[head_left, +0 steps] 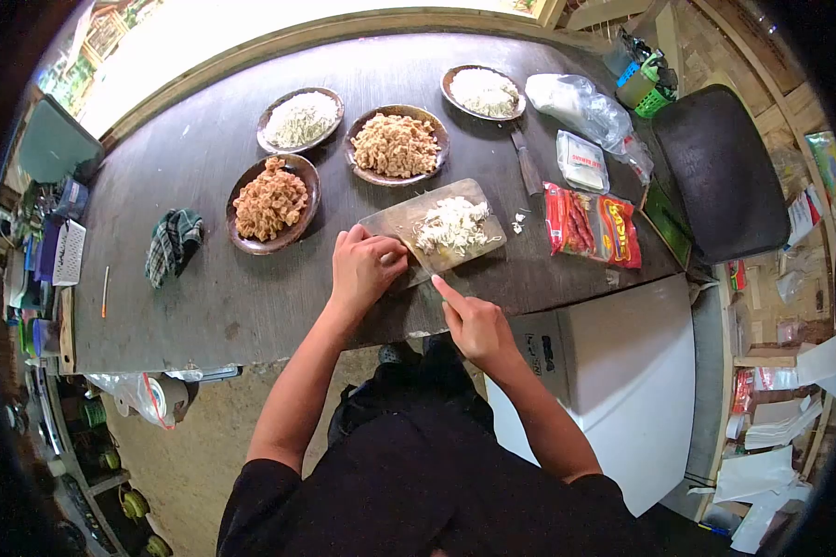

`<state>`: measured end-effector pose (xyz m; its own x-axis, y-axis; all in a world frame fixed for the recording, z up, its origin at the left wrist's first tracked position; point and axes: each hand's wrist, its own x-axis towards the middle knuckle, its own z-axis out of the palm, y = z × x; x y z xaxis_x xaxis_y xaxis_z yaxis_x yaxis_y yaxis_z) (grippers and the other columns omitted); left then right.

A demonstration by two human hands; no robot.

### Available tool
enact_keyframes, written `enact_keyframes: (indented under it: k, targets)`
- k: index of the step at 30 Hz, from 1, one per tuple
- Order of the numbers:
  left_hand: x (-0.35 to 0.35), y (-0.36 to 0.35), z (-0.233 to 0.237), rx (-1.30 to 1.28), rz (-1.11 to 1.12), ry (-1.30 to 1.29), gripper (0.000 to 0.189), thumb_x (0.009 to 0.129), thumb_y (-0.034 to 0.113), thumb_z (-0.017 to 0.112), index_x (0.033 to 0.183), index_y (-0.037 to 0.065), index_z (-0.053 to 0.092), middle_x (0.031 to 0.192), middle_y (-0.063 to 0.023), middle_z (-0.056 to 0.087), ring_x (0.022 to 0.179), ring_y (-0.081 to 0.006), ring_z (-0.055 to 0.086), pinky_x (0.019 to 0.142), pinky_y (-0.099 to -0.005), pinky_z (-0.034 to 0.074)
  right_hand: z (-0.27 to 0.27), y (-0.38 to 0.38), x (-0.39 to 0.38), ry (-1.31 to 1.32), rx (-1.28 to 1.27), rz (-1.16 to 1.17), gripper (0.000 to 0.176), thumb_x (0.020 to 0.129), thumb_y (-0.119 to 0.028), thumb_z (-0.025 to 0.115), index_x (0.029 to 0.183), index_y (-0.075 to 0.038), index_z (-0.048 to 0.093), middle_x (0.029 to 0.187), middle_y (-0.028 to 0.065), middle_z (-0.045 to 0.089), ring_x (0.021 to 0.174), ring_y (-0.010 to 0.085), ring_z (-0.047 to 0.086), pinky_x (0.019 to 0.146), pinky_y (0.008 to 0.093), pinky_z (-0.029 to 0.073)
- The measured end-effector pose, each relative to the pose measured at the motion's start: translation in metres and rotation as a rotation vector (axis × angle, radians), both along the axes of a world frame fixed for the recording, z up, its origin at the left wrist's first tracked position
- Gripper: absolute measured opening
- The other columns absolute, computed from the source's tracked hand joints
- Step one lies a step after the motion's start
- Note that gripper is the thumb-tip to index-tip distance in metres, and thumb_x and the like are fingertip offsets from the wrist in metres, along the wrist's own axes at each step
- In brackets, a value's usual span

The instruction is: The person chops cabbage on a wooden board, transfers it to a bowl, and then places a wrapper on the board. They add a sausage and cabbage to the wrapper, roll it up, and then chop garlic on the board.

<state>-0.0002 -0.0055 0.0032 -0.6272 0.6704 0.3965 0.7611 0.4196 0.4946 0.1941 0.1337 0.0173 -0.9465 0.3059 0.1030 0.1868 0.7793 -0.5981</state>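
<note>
A wooden cutting board (pixel 488 243) lies near the table's front edge, with a heap of pale shredded pieces (pixel 453 226) on it, possibly mushroom. My left hand (pixel 370 267) rests on the board's left end, its fingers curled together over something hidden from view. At the board's front edge, my right hand (pixel 478 325) is closed on a knife (pixel 424 257), the index finger stretched forward along it. Only a thin length of the blade shows, between my two hands. A few pale scraps (pixel 518 223) lie on the table right of the board.
Beyond the board stand plates of browned crispy pieces (pixel 397 146) (pixel 269 200) and pale shreds (pixel 299 121) (pixel 482 93). To the right are a dark flat blade (pixel 527 165), a red packet (pixel 592 226), a white packet (pixel 581 162) and a plastic bag (pixel 578 104). A checkered cloth (pixel 174 246) lies left.
</note>
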Motion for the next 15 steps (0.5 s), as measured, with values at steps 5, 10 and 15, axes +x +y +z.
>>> enact_keyframes:
  k: [5, 10, 15]
  targets:
    - [0.000, -0.001, -0.001, 0.020, 0.000, 0.060, 0.011, 0.074, 0.024, 0.083, 0.083, 0.018, 0.081, 0.088, 0.0065, 0.077, 0.083, -0.0188, 0.057, 0.079, -0.0339, 0.042, 0.003, 0.001, -0.002, 0.009, 0.030, -0.008, 0.051, 0.099, -0.015, 0.063, 0.149, -0.023, 0.055, 0.072, 0.0223, 0.062, 0.068, 0.0422, 0.065, 0.062, 0.0528, 0.052]
    - [0.001, -0.002, 0.003, 0.030, -0.009, 0.122, 0.011, 0.076, 0.025, 0.083, 0.085, 0.018, 0.082, 0.089, 0.0070, 0.077, 0.088, -0.0186, 0.057, 0.083, -0.0335, 0.043, -0.002, 0.005, 0.007, 0.075, -0.002, -0.004, 0.052, 0.099, -0.015, 0.063, 0.149, -0.023, 0.055, 0.070, 0.0215, 0.061, 0.066, 0.0417, 0.064, 0.061, 0.0515, 0.052]
    - [0.001, -0.003, 0.000, 0.023, -0.025, 0.132, 0.012, 0.076, 0.025, 0.084, 0.086, 0.018, 0.082, 0.090, 0.0059, 0.078, 0.091, -0.0204, 0.057, 0.086, -0.0342, 0.044, 0.007, 0.002, 0.008, 0.093, -0.056, 0.021, 0.052, 0.098, -0.014, 0.063, 0.150, -0.021, 0.055, 0.069, 0.0212, 0.061, 0.065, 0.0417, 0.064, 0.060, 0.0517, 0.051]
